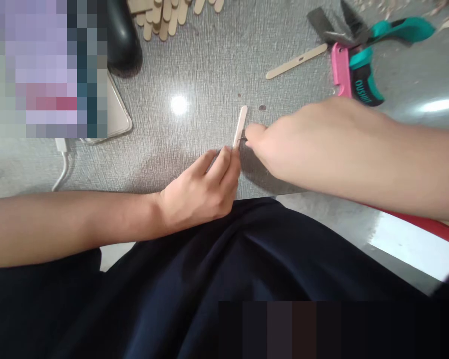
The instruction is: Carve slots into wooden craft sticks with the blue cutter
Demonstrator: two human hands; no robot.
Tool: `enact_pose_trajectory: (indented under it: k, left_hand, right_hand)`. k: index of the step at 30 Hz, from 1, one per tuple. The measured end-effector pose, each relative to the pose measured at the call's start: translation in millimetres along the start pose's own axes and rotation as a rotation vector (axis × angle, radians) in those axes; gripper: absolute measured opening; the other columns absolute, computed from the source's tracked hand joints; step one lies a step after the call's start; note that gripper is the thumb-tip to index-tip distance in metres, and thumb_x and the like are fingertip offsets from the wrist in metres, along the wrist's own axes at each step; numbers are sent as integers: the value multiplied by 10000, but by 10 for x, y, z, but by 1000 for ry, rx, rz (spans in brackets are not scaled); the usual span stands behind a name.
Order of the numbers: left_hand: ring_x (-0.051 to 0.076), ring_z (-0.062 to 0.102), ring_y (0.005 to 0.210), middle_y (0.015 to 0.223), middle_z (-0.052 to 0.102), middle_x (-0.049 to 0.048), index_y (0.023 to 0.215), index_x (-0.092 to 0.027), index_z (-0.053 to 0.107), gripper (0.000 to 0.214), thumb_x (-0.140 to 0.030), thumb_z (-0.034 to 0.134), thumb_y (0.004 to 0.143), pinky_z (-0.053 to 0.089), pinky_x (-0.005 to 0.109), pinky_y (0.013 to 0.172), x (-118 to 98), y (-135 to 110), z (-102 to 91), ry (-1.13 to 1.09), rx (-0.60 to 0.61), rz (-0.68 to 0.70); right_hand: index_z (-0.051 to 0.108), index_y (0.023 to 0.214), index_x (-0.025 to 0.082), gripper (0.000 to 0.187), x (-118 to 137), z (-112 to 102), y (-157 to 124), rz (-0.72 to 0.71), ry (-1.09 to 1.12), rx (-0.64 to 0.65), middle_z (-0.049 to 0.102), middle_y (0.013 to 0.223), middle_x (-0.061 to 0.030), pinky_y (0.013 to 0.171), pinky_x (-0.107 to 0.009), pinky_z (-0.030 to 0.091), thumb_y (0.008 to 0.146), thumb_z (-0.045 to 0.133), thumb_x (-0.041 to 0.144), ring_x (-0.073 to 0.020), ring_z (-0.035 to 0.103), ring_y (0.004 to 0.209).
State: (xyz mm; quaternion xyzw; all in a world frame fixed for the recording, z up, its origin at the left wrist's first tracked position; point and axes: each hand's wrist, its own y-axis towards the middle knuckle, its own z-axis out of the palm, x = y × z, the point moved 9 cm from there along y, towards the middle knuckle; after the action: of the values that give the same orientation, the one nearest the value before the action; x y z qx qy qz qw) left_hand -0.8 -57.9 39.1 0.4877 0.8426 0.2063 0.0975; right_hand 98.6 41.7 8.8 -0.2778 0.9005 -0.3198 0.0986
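Observation:
A short wooden craft stick (241, 124) stands tilted on the grey textured table (194, 75). My left hand (202, 187) pinches its lower end between closed fingers. From the right, my right hand (295, 144) reaches in, fingertips pressed together at the stick's lower part. Whether they hold something small there is hidden.
A pile of wooden sticks (168, 15) lies at the top. One loose stick (296, 61) lies near teal-handled pliers (381, 32) and a pink tool (340, 70). A black object (121, 40) and a phone with a white cable (63, 164) sit left. Dark cloth covers my lap.

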Motion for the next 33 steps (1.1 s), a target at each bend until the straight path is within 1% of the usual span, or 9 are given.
enact_pose_trajectory:
  k: [3,5,8,14,16,19,23,28,33]
  left_hand:
    - [306,883,1138,1257,889,242,1207,71,833,287,-11,586,1086,722,387,953,3,4,19,5,13,4]
    - [295,874,1142,1251,888,233,1228,61,835,312,-12,557,1107,715,380,945,7,7,20,14,20,10]
    - [290,877,1134,1223,892,217,1259,72,828,311,-16,569,1111,721,369,923,22,16,-3,24,8,14]
    - [313,884,1124,1209,885,234,1270,105,801,363,-37,508,1108,749,398,923,23,-1,11,-9,12,0]
    - [337,873,1186,1261,872,261,1322,125,769,375,-44,505,1116,757,441,982,19,-22,36,-58,22,-19]
    - [360,845,1296,1348,850,285,1417,138,715,413,-32,479,1124,752,506,1088,27,-44,82,-129,53,-52]
    - [336,872,1198,1266,871,273,1339,160,734,374,2,497,1095,761,460,1067,22,-23,46,-75,6,-44]
    - [324,867,1229,1293,871,261,1331,107,761,392,12,453,1108,762,464,1066,35,3,72,-78,31,-67]
    - [321,892,1136,1216,889,250,1277,150,760,314,2,564,1082,754,419,1042,12,9,13,-13,-26,-29]
  right_hand:
    - [724,1112,241,210,-103,101,-40,57,-37,81,351,562,31,713,-384,308,1039,527,244,-192,377,536]
    - [717,1067,239,231,-157,148,-49,52,-14,40,315,582,41,722,-382,233,1091,513,346,-159,247,556]
    - [717,1021,241,337,-202,201,-49,0,51,-51,328,602,43,733,-386,184,1138,481,453,-145,171,583]
    - [760,1028,233,352,-274,226,-55,-46,126,-136,365,597,45,719,-384,182,1147,544,485,-140,171,576]
    - [765,1029,228,347,-268,214,-62,-55,142,-149,373,599,47,718,-385,188,1151,557,477,-137,173,578]
    - [751,1024,206,319,-239,215,-60,-35,138,-105,356,612,58,697,-380,209,1161,573,434,-133,156,594]
    - [692,964,208,224,-278,194,-45,58,157,-26,308,610,86,683,-372,229,1133,679,354,-116,165,586]
    - [611,871,234,345,-361,188,-52,89,269,2,428,598,64,702,-363,283,1172,634,400,-113,313,547]
    - [749,1088,196,390,-171,227,-118,31,-28,63,512,651,7,652,-375,224,1186,462,442,-163,206,583]
